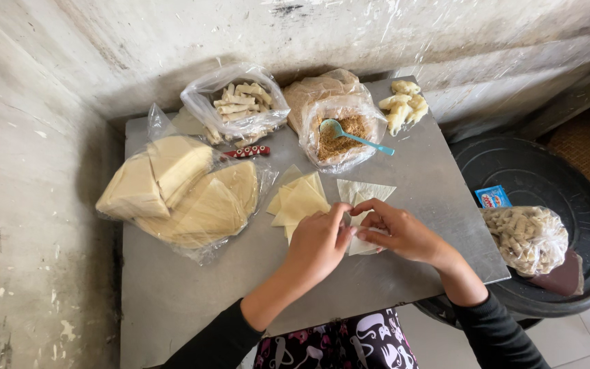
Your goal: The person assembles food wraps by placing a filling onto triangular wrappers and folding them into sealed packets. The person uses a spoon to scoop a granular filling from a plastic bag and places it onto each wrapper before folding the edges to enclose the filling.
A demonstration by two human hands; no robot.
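The left hand (319,242) and right hand (399,231) meet over a pale pastry wrapper (363,198) lying on the grey metal table (172,294), fingers of both pinched together on its near edge as if folding or rolling it — whether filling already sits inside is hidden under the hands. Just left of it lies a small loose stack of cut wrappers (298,201), and further left a large clear bag of wrapper sheets (179,188), still well stocked. Behind, an open bag of brown crumbly filling (339,140) holds a teal spoon (349,134). Finished work shows in three places: a bag of rolled pieces (240,102), a small heap of folded pieces (404,106) at the far corner, and a fuller bag (526,238) on the black bin lid (582,178) — so by my judgement the batch is well under way, with many wrappers left.
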